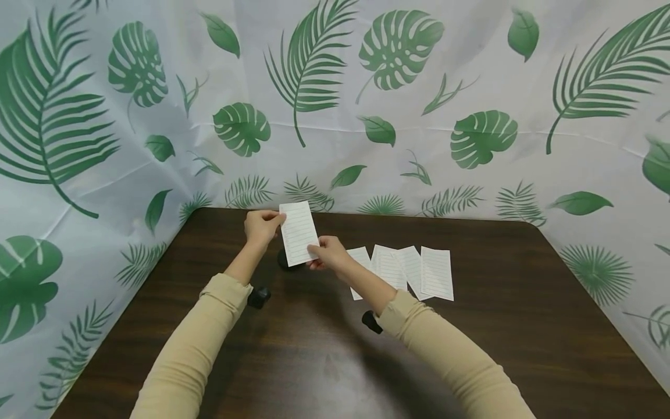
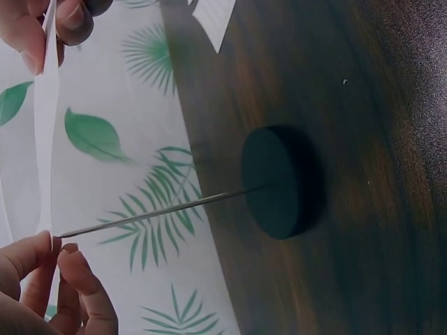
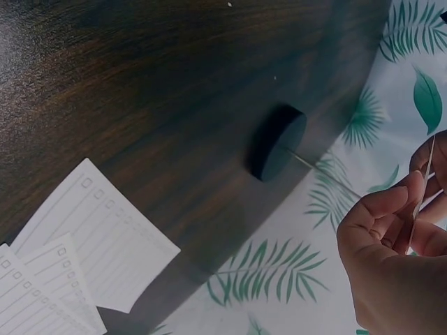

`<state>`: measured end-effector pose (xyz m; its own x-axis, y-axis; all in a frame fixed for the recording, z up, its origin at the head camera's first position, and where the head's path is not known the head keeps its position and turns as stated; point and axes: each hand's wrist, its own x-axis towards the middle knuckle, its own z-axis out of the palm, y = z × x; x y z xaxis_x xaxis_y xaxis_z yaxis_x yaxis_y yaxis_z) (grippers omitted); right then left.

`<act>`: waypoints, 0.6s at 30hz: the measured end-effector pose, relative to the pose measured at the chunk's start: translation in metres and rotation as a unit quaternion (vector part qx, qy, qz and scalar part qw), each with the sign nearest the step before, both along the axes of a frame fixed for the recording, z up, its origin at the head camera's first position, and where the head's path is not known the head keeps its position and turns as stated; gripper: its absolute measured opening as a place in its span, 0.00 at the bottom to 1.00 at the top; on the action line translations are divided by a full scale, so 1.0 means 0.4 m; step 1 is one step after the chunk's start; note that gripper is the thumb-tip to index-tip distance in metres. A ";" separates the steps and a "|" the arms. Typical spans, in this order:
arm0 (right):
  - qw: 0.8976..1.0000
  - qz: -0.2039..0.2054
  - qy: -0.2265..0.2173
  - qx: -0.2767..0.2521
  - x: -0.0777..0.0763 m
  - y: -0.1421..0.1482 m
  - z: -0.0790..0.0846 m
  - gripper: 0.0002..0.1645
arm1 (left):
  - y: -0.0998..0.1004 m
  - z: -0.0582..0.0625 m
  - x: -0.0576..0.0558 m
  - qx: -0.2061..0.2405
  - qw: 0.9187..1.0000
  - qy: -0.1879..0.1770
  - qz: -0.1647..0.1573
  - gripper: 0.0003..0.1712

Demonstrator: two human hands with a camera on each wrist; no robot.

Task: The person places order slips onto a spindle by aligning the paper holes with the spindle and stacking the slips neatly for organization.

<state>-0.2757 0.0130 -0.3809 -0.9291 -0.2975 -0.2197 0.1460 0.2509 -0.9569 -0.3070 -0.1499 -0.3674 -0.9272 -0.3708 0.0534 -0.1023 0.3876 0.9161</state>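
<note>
Both hands hold up a white lined sheet (image 1: 299, 233) with small checkboxes, seen edge-on in the wrist views. My left hand (image 1: 260, 228) pinches its left edge near the top between thumb and fingers. Lower down, my right hand (image 1: 331, 254) grips the right corner, thumb on the front. Beneath the sheet stands a paper spike with a round black base (image 2: 271, 183) and a thin metal rod (image 2: 164, 211). The rod's tip meets the sheet right at my left fingertips (image 2: 43, 244) in the left wrist view. In the head view the sheet hides the rod and part of the base.
Several similar lined sheets (image 1: 437, 273) lie overlapping on the dark wooden table (image 1: 502, 326), right of the spike. A white curtain (image 1: 335, 157) with green leaf prints hangs close behind the table's far edge. Black wrist mounts (image 1: 259, 297) sit under both sleeves.
</note>
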 end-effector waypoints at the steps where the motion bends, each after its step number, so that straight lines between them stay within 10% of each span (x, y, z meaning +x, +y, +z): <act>1: 1.000 0.001 -0.001 0.001 0.000 0.000 0.000 0.11 | 0.000 0.000 -0.001 -0.001 1.000 -0.002 0.001 0.13; 8: 1.000 -0.004 0.000 -0.001 0.001 -0.003 -0.001 0.11 | 0.000 -0.009 -0.010 -0.012 1.000 0.001 0.002 0.14; 18: 1.000 0.008 -0.012 -0.002 0.008 -0.004 -0.014 0.13 | -0.005 -0.027 -0.012 0.084 0.996 -0.013 -0.012 0.15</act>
